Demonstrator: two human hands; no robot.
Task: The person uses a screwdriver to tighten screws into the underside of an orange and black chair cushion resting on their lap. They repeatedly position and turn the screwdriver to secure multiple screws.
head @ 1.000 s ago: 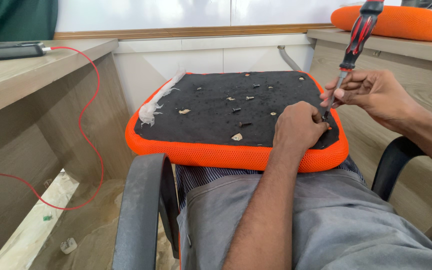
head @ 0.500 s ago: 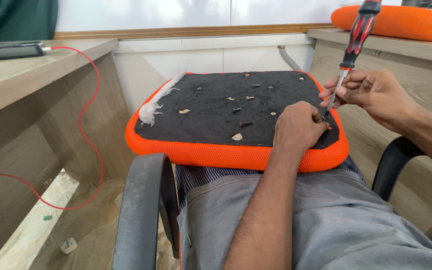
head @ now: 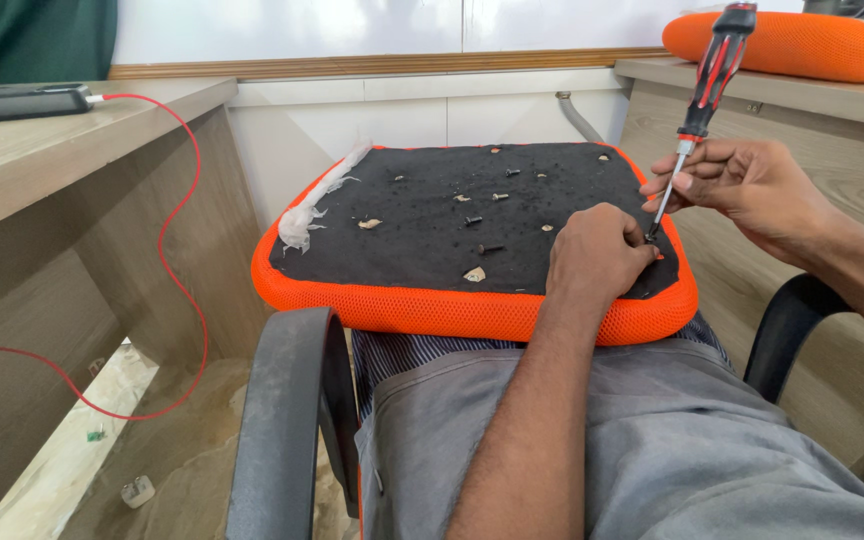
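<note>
Head view, item one: your right hand pinches the metal shaft of a red-and-black screwdriver, fingers closed round it just below the handle, the tip set down at the near right corner of an upturned seat cushion; item two: your left hand lies curled on the black underside beside that tip, whether it pins a screw there you cannot tell; item three: the cushion, orange mesh rim, black fabric base, rests across your lap between the chair armrests, torn white padding at its far left edge, loose screws and pale scraps strewn over it; risk, as judged: the tilted driver could slip off and jab your left fingers, and any tip of the cushion would roll the screws to the floor
</note>
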